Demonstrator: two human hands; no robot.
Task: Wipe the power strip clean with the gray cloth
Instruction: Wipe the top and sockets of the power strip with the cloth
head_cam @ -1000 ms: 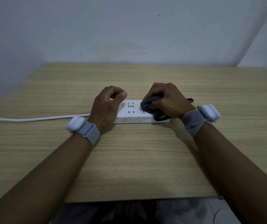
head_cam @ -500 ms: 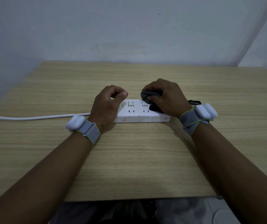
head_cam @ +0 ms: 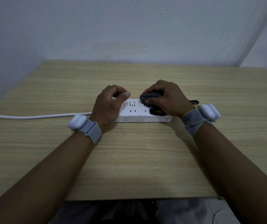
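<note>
A white power strip lies across the middle of the wooden table, its sockets facing up and some grime near its left end. My left hand rests on the strip's left end, fingers curled and thumb stretched over the top face. My right hand grips a bunched gray cloth and presses it onto the far right part of the strip. A dark fold of the cloth hangs out below my palm. The strip's right end is hidden under that hand.
The strip's white cable runs left across the table and off its edge. A small black strap end lies behind my right wrist. Walls close the table in behind and on the left. The near table edge is by my lap.
My right hand has carried the cloth from the strip's near side up to its far side and slightly left. My left hand has stayed in place.
</note>
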